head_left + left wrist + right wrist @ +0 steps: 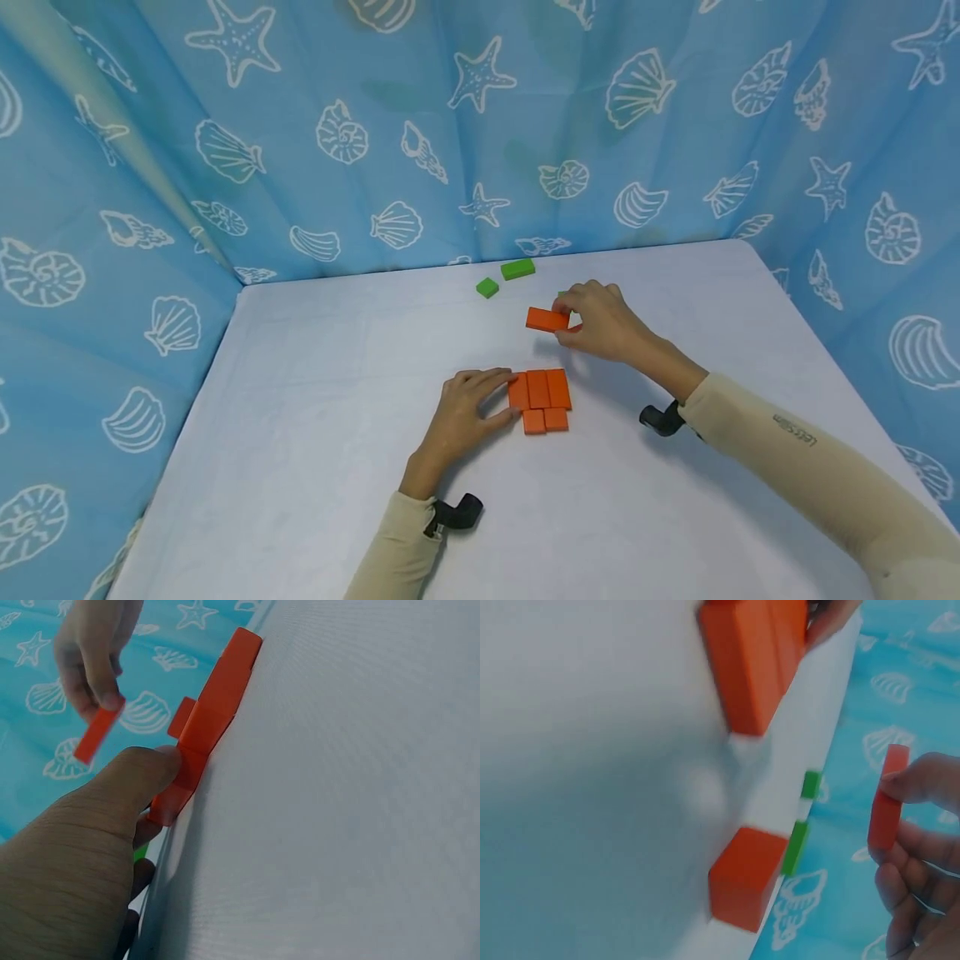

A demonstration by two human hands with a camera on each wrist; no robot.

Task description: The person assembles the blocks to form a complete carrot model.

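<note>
Far L: blue curtain (180, 250) w/ white shells & starfish, running round the back to the R side too. White-topped tbl (300, 417) in front. Next, L sleeve (397, 542), beige, w/ a black wrist camera (459, 512). L hand (459, 417) low on the tbl, partly closed, thumb & a finger pinching the ends of the leftmost orange block (517, 390). Beyond it, near the back edge, a small green block (487, 287) and, just R, a longer green block (517, 268). Mid-tbl, the orange group (537, 389): three blocks side by side, two shorter-looking ones touching on the near side. Above & beyond those, a raised orange block (546, 320), pinched btwn thumb & fingers of the R hand (603, 325), gap only block-wide. Green sliver (562, 293) half hidden behind that hand. R wrist view: another orange block (746, 881) on the tbl, apart from the group. Far R: R sleeve (810, 475), beige, dark lettering.
</note>
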